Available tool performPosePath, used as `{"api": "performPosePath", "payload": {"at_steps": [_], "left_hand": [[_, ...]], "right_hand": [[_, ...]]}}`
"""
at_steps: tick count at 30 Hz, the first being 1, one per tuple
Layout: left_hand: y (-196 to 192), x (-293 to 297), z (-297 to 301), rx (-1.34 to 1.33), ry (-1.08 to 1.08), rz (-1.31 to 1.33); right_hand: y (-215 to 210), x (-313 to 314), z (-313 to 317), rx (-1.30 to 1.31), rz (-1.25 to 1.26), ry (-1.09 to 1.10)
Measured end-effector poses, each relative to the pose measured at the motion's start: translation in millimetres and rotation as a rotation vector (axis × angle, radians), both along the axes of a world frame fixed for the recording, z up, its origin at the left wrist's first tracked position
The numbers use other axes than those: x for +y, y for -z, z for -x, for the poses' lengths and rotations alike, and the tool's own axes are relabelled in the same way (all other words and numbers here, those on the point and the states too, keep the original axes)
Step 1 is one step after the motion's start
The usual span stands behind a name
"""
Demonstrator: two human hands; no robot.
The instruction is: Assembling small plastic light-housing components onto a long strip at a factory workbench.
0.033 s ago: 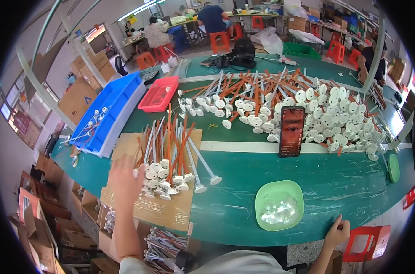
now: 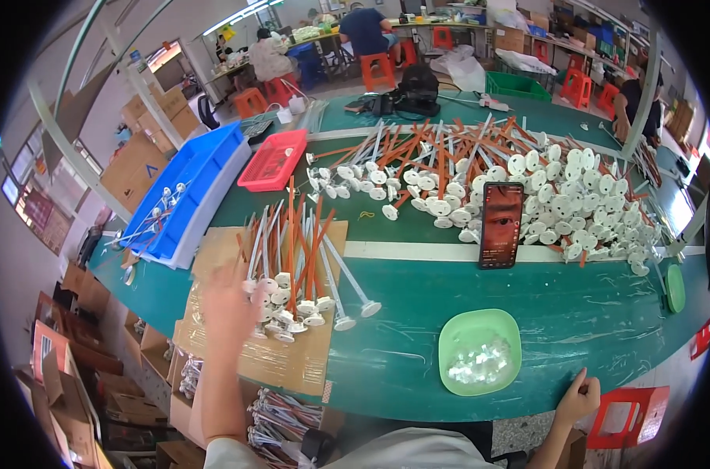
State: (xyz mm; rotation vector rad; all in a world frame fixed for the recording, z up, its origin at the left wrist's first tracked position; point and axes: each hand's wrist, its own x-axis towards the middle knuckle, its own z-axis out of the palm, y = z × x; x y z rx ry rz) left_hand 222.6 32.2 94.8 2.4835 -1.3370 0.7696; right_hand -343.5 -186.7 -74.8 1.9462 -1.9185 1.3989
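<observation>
Over the cardboard sheet [image 2: 292,366], the blurred left hand [image 2: 231,303] is at the white-disc-headed rods [image 2: 292,270] lying there; I cannot tell whether it grasps any. Well right of it, the right hand [image 2: 578,399] curls closed. Lifting rods singly should limit tangling.

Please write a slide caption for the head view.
Left hand, blurred, beside white-ended rods on cardboard; right hand near green bowl.

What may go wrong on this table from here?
The left hand is at the smaller pile of white-disc sticks; a bump might scatter them. The phone stands upright in front of the larger pile, so sliding sticks could tip it. The green bowl of small shiny pieces sits near the front edge of the table; a knock could spill it.
</observation>
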Motion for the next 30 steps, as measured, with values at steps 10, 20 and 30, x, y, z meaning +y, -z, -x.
{"api": "performPosePath", "payload": {"at_steps": [10,20,30], "left_hand": [[60.7,-107.8,68.0,0.158,0.657,-0.435],[39.5,-66.3,29.7,0.219,0.621,-0.308],[50.3,-88.6,48.6,0.159,0.591,-0.331]], "right_hand": [[5.6,-4.1,8.5,0.005,0.075,-0.028],[-2.3,0.7,2.1,-0.031,0.048,-0.044],[-1.4,-1.9,1.0,-0.039,0.044,-0.031]]}}
